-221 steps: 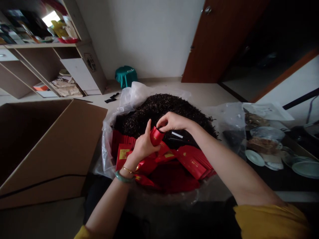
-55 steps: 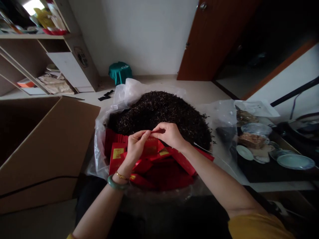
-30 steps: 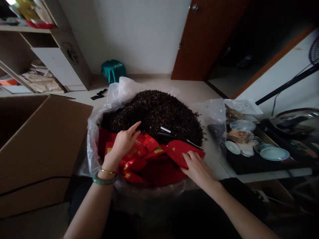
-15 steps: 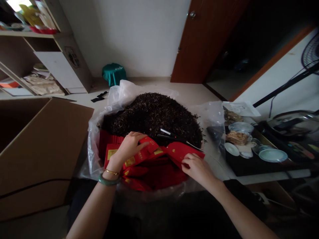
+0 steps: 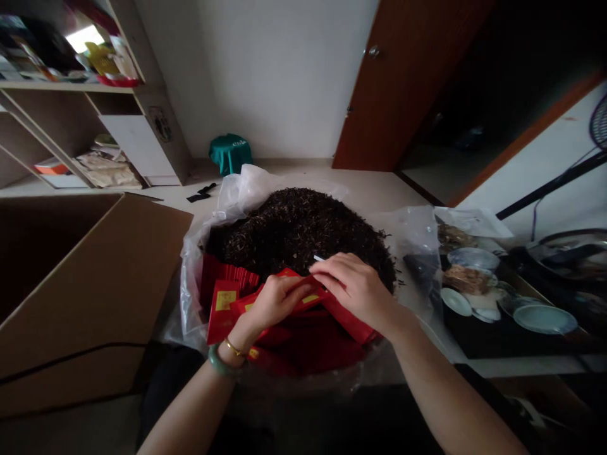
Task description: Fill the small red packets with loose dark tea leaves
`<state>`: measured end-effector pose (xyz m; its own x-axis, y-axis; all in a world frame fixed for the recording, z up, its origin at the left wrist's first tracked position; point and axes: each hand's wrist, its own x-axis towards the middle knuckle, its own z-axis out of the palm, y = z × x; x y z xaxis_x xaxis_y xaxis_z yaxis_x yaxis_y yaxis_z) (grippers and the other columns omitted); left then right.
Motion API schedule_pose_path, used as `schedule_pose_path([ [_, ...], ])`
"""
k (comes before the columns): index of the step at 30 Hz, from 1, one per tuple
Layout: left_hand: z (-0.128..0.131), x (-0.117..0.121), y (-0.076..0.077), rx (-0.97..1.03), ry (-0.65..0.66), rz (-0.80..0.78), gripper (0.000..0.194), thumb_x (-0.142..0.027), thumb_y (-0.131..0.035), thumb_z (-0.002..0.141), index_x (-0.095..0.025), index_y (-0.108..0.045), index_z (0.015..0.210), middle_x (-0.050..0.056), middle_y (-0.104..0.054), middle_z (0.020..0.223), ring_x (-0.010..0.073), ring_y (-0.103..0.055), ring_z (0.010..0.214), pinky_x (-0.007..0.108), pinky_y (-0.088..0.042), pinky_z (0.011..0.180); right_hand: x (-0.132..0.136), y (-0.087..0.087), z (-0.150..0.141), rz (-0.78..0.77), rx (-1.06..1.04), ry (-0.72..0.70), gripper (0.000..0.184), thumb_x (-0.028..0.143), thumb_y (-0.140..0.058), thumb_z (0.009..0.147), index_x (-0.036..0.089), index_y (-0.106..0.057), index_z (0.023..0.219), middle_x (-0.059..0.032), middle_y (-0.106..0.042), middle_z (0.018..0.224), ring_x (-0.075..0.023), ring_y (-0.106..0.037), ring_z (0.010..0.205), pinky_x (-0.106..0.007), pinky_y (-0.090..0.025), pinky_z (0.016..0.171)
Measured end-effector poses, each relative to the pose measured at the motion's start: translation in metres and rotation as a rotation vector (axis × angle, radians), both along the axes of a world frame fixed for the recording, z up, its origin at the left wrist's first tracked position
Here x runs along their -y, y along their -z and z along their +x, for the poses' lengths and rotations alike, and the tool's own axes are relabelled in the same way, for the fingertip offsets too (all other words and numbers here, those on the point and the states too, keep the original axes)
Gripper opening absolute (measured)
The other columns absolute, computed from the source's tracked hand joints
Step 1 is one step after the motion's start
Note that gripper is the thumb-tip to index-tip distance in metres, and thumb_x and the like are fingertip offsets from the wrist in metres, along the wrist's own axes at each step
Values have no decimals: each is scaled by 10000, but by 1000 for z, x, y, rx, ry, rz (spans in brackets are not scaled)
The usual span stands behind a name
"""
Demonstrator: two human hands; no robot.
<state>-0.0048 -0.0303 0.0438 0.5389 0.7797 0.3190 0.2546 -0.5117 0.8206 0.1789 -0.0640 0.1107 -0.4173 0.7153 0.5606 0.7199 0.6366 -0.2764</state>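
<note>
Red packets point(image 5: 308, 344), yellow label point(image 5: 224, 300), dark brown heap point(image 5: 308, 230)

White strip point(image 5: 318, 258): is partly hiding behind the right hand point(image 5: 355, 289).
Red packets point(image 5: 348, 321): the left hand point(image 5: 279, 302) is covering some; both hands are obscuring any grip.
Yellow label point(image 5: 225, 299): left of the left hand, is carrying illegible marks.
Cardboard box point(image 5: 118, 303): farther left, is running out of view.
Fan point(image 5: 599, 123): well right, is showing only partly.

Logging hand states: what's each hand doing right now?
Left hand: fingers curled among the red packets; whether gripping one cannot be told.
Right hand: fingers bent over the red packets; grip cannot be told.
</note>
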Motion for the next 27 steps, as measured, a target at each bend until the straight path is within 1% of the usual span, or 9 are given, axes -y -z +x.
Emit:
schedule_pose_path([
  [2,1,-1,3,85,-88,-145,451,-470,-463,913,-117,-687,743,10,-605,572,107,-520,528,206,-427,505,-9,6,-14,123,-78,108,230,216,-513,931,204,-610,1139,-75,-705,955,-199,-641,876,-351,-516,829],
  [5,2,-3,5,249,-181,-278,466,-520,-513,865,-107,-650,697,7,-576,579,97,-474,536,202,-400,502,-17,21,-25,256,-147,242,334,230,-525,921,190,-576,1249,-111,-692,1021,-238,-627,949,-405,-520,870],
  [11,7,-1,3,362,-202,-420,462,-564,-562,803,-115,-643,732,6,-574,614,92,-439,540,207,-392,508,-21,43,-30,336,-179,264,343,188,-506,919,227,-591,1250,-114,-650,1160,-257,-590,1071,-446,-506,924],
  [14,5,0,1,285,-190,-359,447,-539,-530,831,-117,-647,736,4,-574,607,92,-435,537,204,-381,508,-24,41,-27,366,-196,326,191,265,-590,886,216,-672,1052,-116,-643,1035,-256,-582,995,-423,-514,862],
  [16,1,-1,-1,160,-198,-251,426,-498,-518,850,-122,-637,689,-10,-538,554,84,-401,514,199,-347,494,-27,35,-22,305,-199,340,158,345,-645,849,204,-681,912,-98,-617,895,-237,-575,880,-394,-514,797],
  [18,-4,-3,-3,35,-216,-146,411,-456,-507,863,-134,-607,628,-30,-482,502,74,-349,490,199,-297,474,-28,27,-18,202,-169,279,172,364,-656,839,206,-652,771,-60,-588,773,-208,-554,777,-359,-503,740],
  [21,-11,-9,-6,-44,-228,-69,411,-422,-476,877,-150,-559,580,-47,-429,481,70,-303,477,202,-248,456,-27,15,-16,98,-98,142,272,275,-616,872,207,-566,613,-25,-565,645,-179,-525,707,-307,-474,681],
  [24,-18,-14,-9,-42,-206,-34,389,-395,-470,877,-155,-554,583,-48,-432,488,73,-313,480,198,-256,462,-22,10,-19,67,-73,47,278,203,-573,883,200,-546,606,-28,-593,647,-174,-544,733,-287,-465,696],
  [27,-22,-16,-12,-84,-178,19,353,-351,-463,886,-152,-592,625,-37,-491,514,76,-363,483,196,-279,485,-22,15,-20,-48,-96,60,179,240,-631,828,197,-574,664,-17,-613,673,-168,-563,716,-296,-468,744],
])
